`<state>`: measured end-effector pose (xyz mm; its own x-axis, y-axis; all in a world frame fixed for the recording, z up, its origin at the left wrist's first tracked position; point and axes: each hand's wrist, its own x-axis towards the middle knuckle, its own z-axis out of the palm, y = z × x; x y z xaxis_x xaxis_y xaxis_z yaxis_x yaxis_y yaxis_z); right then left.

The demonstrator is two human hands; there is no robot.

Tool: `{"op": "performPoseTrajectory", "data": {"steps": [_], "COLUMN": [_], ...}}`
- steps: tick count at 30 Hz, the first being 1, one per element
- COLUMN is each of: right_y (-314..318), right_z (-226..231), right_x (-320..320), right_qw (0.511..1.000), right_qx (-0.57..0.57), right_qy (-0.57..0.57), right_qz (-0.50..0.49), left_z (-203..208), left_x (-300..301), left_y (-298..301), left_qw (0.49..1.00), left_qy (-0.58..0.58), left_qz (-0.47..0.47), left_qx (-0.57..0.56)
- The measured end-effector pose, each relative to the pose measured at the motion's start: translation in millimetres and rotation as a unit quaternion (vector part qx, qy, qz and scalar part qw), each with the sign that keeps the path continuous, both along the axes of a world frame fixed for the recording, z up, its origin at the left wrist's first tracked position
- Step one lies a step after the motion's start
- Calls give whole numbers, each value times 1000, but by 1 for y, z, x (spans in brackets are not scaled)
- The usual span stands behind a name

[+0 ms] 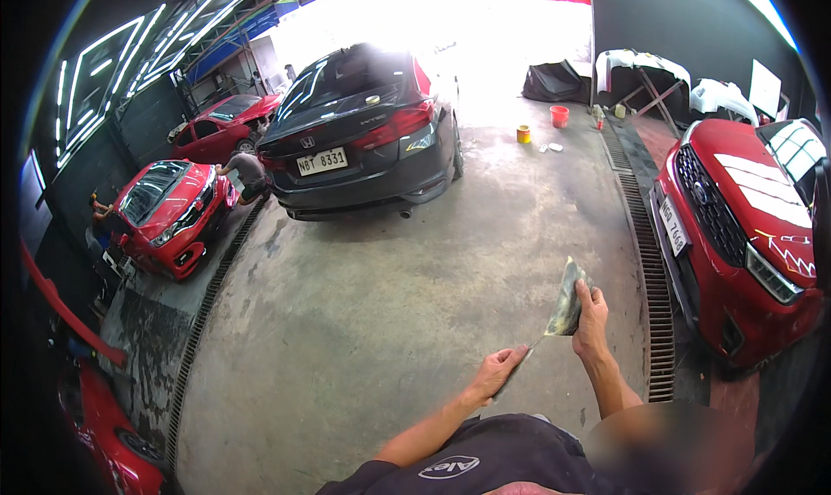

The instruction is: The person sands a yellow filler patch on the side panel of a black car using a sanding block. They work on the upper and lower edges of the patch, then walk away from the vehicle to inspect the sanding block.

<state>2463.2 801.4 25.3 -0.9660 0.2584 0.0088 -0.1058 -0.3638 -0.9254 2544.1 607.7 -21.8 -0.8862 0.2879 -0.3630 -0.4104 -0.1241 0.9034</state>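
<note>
Both my hands are raised in front of my dark shirt, over the concrete floor. My right hand [591, 323] grips a stiff, flat grey-green piece [564, 303] with pale smears, pointed at its top. Its exact kind is unclear. In my left hand [496, 373] is a thin, dark flat blade [514, 376], seen nearly edge-on. The blade's narrow end reaches toward the lower corner of the smeared piece; whether they touch I cannot make out. Fingers of both hands are closed round what they hold.
Ahead stands a dark sedan [355, 140]. A red car [736, 226] is close on the right, beyond a floor grate [655, 322]; more red cars [173, 213] stand left. A person [248, 173] crouches there. A yellow can [523, 135] and red bucket [560, 116] sit ahead.
</note>
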Motion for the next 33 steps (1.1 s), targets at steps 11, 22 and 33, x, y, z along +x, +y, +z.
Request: {"op": "performPoseTrajectory", "data": {"steps": [11, 22, 33], "right_y": [-3, -46, 21], "right_z": [-44, 9, -12], "right_x": [41, 46, 83], "right_qw": [968, 996, 621], "right_qx": [244, -3, 625], "right_qy": [46, 65, 464], "right_qz": [39, 61, 89], "left_z": [7, 28, 30], "left_x": [-39, -39, -59], "left_y": [-27, 26, -32], "left_qw": [929, 915, 975], "left_qy": [174, 104, 166], "left_qz": [325, 339, 143], "left_qx": [29, 195, 24]}}
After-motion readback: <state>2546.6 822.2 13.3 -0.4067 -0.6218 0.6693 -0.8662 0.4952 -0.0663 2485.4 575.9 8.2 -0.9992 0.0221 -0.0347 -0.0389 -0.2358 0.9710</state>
